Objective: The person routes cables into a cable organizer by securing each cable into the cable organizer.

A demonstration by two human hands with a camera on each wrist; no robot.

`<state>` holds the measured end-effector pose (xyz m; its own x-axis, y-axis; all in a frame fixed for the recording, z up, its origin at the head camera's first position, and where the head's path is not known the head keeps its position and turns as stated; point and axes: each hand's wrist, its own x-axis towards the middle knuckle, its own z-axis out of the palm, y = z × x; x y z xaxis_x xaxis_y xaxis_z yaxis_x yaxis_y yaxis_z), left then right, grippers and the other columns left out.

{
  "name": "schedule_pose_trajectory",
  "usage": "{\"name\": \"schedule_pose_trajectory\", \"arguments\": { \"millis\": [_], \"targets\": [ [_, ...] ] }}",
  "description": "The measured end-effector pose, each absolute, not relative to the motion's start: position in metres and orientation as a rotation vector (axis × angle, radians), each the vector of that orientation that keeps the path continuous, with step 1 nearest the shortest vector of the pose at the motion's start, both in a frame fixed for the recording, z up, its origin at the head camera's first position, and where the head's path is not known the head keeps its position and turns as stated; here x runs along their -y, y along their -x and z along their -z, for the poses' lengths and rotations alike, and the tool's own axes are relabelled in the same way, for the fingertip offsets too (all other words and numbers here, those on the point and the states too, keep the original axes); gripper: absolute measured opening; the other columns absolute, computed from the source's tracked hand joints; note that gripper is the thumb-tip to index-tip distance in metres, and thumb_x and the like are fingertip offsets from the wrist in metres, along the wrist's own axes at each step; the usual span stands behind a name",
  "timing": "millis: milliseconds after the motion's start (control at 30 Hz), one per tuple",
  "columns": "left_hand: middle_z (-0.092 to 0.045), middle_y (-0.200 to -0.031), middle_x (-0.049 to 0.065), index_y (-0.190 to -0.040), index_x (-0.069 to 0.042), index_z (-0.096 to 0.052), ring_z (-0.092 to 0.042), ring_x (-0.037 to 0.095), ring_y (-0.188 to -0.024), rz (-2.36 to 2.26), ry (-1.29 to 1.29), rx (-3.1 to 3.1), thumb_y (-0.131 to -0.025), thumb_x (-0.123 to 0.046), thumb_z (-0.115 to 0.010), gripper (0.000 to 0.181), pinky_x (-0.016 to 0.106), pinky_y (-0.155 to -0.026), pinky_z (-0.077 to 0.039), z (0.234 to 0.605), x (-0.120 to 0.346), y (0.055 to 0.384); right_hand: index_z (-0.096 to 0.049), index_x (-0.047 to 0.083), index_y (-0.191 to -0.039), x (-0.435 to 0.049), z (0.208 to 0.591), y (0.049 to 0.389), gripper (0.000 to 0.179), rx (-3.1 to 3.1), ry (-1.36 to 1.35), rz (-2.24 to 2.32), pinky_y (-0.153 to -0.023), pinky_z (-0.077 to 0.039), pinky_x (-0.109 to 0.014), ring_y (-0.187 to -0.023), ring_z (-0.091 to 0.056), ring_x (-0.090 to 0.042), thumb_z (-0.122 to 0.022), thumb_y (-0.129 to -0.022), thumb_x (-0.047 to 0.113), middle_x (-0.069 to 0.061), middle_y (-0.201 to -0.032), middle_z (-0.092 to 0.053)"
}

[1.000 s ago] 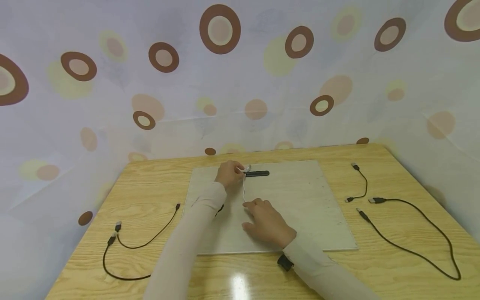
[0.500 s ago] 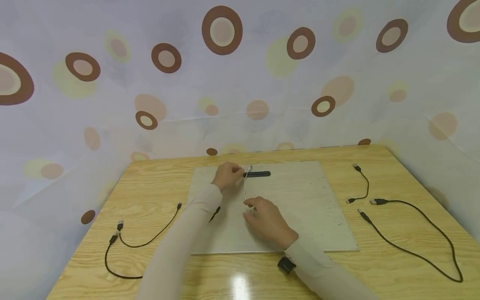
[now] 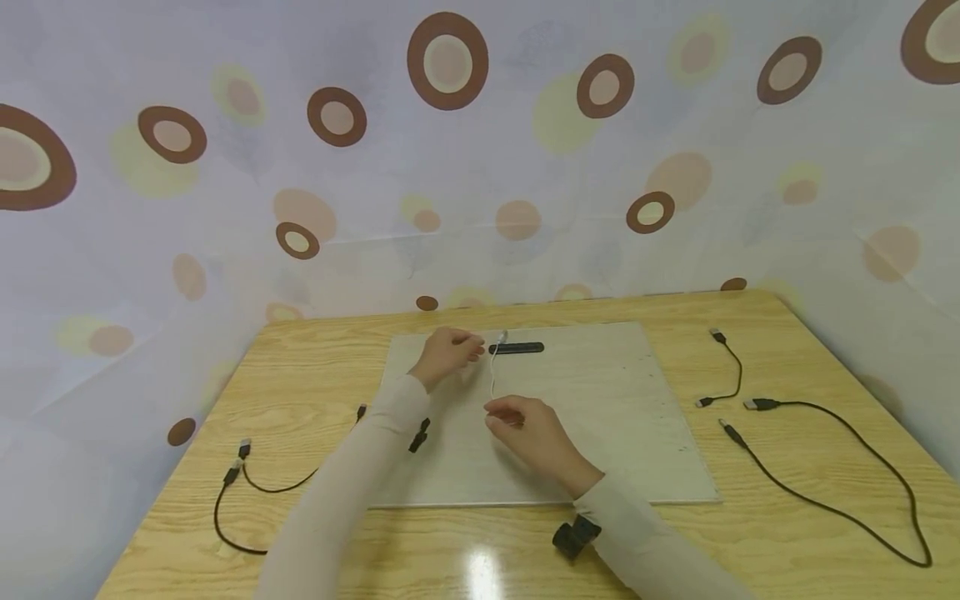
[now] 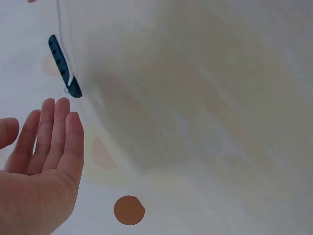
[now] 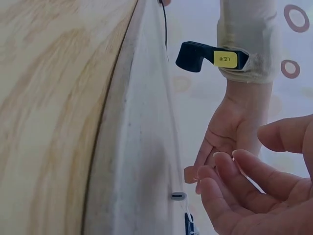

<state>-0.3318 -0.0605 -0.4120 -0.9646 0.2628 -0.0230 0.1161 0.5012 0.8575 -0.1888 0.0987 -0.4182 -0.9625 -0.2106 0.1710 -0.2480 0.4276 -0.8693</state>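
A thin white cable [image 3: 492,373] lies on the pale board, one plug [image 3: 502,337] at its far end. That end crosses the left part of a black notched strip [image 3: 525,347], which looks like a cable holder. In the left wrist view the cable [image 4: 59,24] runs along the notched strip [image 4: 59,63]. Just left of the strip, my left hand [image 3: 444,354] hovers with relaxed fingers and holds nothing. My right hand [image 3: 536,433] is by the cable's near end, fingers loosely bent, nothing held. A small white connector [image 5: 178,196] shows in the right wrist view.
The pale board [image 3: 600,417] lies on a wooden table [image 3: 315,358]. Black USB cables lie on both sides: a short one [image 3: 735,375] and a longer one [image 3: 847,429] at right, others [image 3: 219,508] at left. A patterned curtain [image 3: 480,167] stands behind.
My left hand has let go of the white cable's far end and drawn back left. My right hand's fingers have come off the cable's near part. The cable stays across the strip.
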Motion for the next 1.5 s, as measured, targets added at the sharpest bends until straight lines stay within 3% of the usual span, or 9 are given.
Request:
{"name": "schedule_pose_trajectory", "arguments": {
  "millis": [267, 467, 733, 967, 1233, 1500],
  "targets": [
    [-0.066, -0.115, 0.02, -0.121, 0.004, -0.063, -0.065, 0.031, -0.106, -1.638, -0.293, -2.418, -0.101, -0.021, -0.051, 0.034, 0.04, -0.092, -0.052, 0.397, 0.07, 0.315, -0.066, -0.005, -0.112, -0.098, 0.41, 0.184, 0.025, 2.614, -0.409, -1.767, -0.086, -0.052, -0.038, -0.101, -0.065, -0.027, -0.058, -0.095, 0.012, -0.017, -0.109, -0.069],
    [-0.067, -0.114, 0.018, -0.12, 0.005, -0.063, -0.065, 0.028, -0.105, -1.633, -0.27, -2.416, -0.101, -0.021, -0.05, 0.035, 0.038, -0.092, -0.052, 0.396, 0.083, 0.311, -0.065, -0.004, -0.115, -0.097, 0.413, 0.186, 0.028, 2.615, -0.426, -1.91, -0.09, -0.05, -0.037, -0.103, -0.064, -0.025, -0.056, -0.096, 0.016, -0.015, -0.11, -0.069],
    [-0.067, -0.115, 0.018, -0.122, 0.006, -0.061, -0.065, 0.027, -0.106, -1.648, -0.239, -2.397, -0.101, -0.023, -0.051, 0.037, 0.038, -0.094, -0.051, 0.403, 0.111, 0.308, -0.062, -0.007, -0.118, -0.099, 0.419, 0.187, 0.034, 2.579, -0.544, -2.117, -0.083, -0.05, -0.024, -0.105, -0.064, -0.027, -0.056, -0.098, 0.02, -0.019, -0.11, -0.068],
    [-0.063, -0.121, 0.02, -0.127, 0.006, -0.057, -0.062, 0.03, -0.112, -1.648, -0.236, -2.36, -0.102, -0.025, -0.049, 0.041, 0.04, -0.098, -0.048, 0.401, 0.138, 0.299, -0.062, -0.009, -0.117, -0.098, 0.419, 0.186, 0.034, 2.559, -0.564, -2.2, -0.089, -0.052, -0.031, -0.106, -0.064, -0.027, -0.056, -0.098, 0.018, -0.019, -0.11, -0.068],
    [-0.064, -0.122, 0.017, -0.129, 0.004, -0.056, -0.063, 0.027, -0.111, -1.594, -0.203, -2.389, -0.102, -0.028, -0.047, 0.042, 0.038, -0.097, -0.048, 0.396, 0.165, 0.288, -0.061, -0.009, -0.118, -0.096, 0.421, 0.186, 0.033, 2.559, -0.602, -2.224, -0.087, -0.053, -0.028, -0.099, -0.066, -0.018, -0.056, -0.098, 0.017, -0.017, -0.105, -0.07],
    [-0.063, -0.121, 0.02, -0.127, 0.007, -0.056, -0.063, 0.029, -0.111, -1.556, -0.198, -2.384, -0.103, -0.025, -0.047, 0.041, 0.04, -0.097, -0.049, 0.399, 0.187, 0.268, -0.062, -0.007, -0.119, -0.086, 0.418, 0.186, 0.033, 2.593, -0.65, -2.232, -0.089, -0.053, -0.031, -0.1, -0.065, -0.019, -0.057, -0.098, 0.018, -0.016, -0.107, -0.07]
  ]
}}
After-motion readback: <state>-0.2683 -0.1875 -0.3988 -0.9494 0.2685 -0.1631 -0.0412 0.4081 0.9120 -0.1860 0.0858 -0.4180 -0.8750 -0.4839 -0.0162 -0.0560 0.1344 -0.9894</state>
